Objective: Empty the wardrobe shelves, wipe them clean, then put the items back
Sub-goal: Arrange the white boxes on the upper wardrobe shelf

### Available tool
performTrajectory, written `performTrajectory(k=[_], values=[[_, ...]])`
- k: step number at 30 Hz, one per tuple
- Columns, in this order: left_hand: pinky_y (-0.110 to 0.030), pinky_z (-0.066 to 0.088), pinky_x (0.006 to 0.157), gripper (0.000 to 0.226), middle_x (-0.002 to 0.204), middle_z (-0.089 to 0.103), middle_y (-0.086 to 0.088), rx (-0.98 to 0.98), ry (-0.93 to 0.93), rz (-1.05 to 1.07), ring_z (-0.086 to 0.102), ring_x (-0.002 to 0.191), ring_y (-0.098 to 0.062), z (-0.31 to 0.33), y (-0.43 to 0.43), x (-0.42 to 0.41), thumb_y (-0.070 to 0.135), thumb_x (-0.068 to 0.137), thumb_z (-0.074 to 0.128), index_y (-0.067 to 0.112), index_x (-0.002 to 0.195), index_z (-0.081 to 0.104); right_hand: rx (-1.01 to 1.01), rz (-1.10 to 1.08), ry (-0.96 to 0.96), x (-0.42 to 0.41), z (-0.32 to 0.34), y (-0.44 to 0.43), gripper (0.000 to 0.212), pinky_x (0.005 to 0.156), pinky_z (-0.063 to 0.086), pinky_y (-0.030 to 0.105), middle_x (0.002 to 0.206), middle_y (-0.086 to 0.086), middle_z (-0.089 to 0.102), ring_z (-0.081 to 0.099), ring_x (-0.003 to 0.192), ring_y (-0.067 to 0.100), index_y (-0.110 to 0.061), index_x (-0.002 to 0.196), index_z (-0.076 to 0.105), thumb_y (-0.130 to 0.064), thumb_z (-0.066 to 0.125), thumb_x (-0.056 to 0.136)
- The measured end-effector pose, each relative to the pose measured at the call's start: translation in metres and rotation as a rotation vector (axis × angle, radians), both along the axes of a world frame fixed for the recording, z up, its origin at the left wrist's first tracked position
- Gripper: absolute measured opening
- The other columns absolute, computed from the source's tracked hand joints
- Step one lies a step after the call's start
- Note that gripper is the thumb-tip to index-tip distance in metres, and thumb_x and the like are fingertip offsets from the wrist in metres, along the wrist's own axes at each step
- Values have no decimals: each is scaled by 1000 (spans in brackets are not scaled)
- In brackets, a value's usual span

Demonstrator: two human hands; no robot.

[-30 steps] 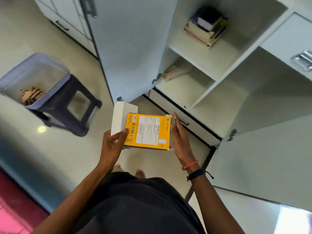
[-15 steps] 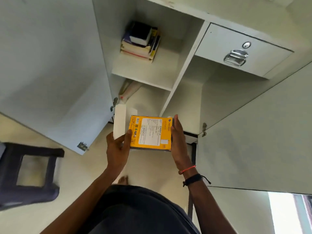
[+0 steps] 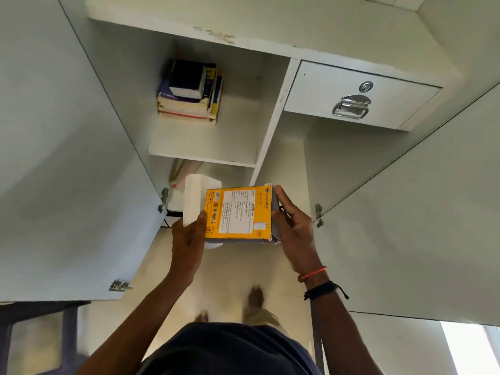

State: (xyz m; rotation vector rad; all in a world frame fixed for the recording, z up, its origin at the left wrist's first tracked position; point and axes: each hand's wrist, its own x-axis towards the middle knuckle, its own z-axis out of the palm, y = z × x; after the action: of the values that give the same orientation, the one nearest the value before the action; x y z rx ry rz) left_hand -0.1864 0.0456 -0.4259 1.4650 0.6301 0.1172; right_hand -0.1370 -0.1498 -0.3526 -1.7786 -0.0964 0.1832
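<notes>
Both hands hold a yellow box [image 3: 238,212] with a printed white label, lying on top of a white box [image 3: 198,196] that sticks out at its left. My left hand [image 3: 188,239] grips the left side of the two boxes, my right hand [image 3: 293,226] the right side. The boxes are in front of the open white wardrobe, level with the front edge of its lower left shelf. A stack of books [image 3: 189,93] lies on the upper left shelf [image 3: 203,147]. A rolled pale item [image 3: 182,171] lies in the compartment below it, partly hidden by the boxes.
The left wardrobe door [image 3: 67,158] and the right door [image 3: 405,226] stand open on either side of me. A shut drawer [image 3: 351,96] with a metal handle and a lock is at the upper right. A dark plastic stool [image 3: 35,334] stands at the lower left. My bare feet are on the pale floor.
My view has turned from the floor and the bin on the stool towards the wardrobe. The two boxes stay in both hands and are now closer to the shelves.
</notes>
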Motion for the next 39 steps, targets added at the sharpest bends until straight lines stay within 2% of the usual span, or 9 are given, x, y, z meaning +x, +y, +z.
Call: performTrajectory(k=[5, 8, 10, 16, 19, 23, 29, 35, 39], values=[[-50, 54, 92, 39, 118, 65, -8, -16, -34, 24, 67, 105, -19, 7, -17, 33, 46, 83, 54, 24, 116, 56, 39, 87, -64, 27, 0, 0, 45, 87, 49, 12, 157, -6, 26, 46, 124, -14, -31, 146, 23, -19, 37, 105], [-47, 56, 90, 59, 105, 72, 5, 15, -51, 84, 70, 98, -13, 18, -32, 53, 47, 85, 54, 6, 127, 52, -18, 145, -104, 49, 11, 4, 68, 96, 47, 17, 158, -25, -5, 25, 136, -17, -39, 152, 6, -58, 38, 96], [-36, 57, 89, 61, 96, 72, 17, 48, -92, 167, 70, 95, -6, 39, -41, 67, 47, 85, 53, 3, 126, 54, -59, 178, -145, 72, 25, 0, 70, 94, 43, 8, 158, -24, -9, 21, 131, -26, -31, 155, 1, -48, 39, 98], [-8, 50, 82, 35, 126, 51, -4, 224, -221, 370, 58, 114, -15, 121, -67, 92, 46, 83, 57, 20, 104, 69, -5, 285, -222, 131, 79, -31, 91, 107, 45, 39, 158, -1, 28, 40, 138, 12, -27, 156, 8, -41, 66, 87], [1, 44, 76, 35, 128, 47, -5, 314, -297, 438, 50, 115, -8, 147, -72, 101, 39, 82, 60, 12, 101, 71, -12, 485, -266, 154, 102, -50, 104, 100, 49, 28, 152, 3, 39, 47, 134, 13, -18, 156, 3, -15, 76, 81], [-22, 52, 85, 21, 124, 46, 4, 441, -359, 443, 43, 111, 7, 177, -73, 123, 45, 80, 63, 31, 95, 69, -91, 650, -318, 191, 122, -66, 129, 104, 45, 27, 157, -4, 31, 42, 138, 9, -24, 153, -15, -8, 84, 71], [6, 39, 69, 42, 120, 49, 0, 480, -390, 432, 48, 114, -8, 224, -79, 175, 51, 76, 62, 20, 102, 72, -46, 584, -496, 243, 153, -71, 128, 105, 41, 20, 156, -3, 31, 39, 139, 8, -24, 151, -14, -12, 84, 71], [-24, 53, 87, 63, 125, 49, 4, 493, -406, 331, 53, 116, -12, 251, -69, 232, 76, 67, 68, 34, 113, 69, -29, 532, -539, 269, 164, -51, 128, 110, 37, 21, 160, -7, 18, 28, 142, -1, -25, 149, -26, -45, 77, 76], [-41, 61, 71, 65, 125, 58, -1, 174, -498, 223, 69, 101, -21, 263, -62, 280, 63, 61, 82, 39, 116, 59, 0, 567, -439, 282, 166, -29, 112, 107, 37, 15, 141, -51, 20, 32, 133, -17, -47, 141, -21, -44, 72, 77]])
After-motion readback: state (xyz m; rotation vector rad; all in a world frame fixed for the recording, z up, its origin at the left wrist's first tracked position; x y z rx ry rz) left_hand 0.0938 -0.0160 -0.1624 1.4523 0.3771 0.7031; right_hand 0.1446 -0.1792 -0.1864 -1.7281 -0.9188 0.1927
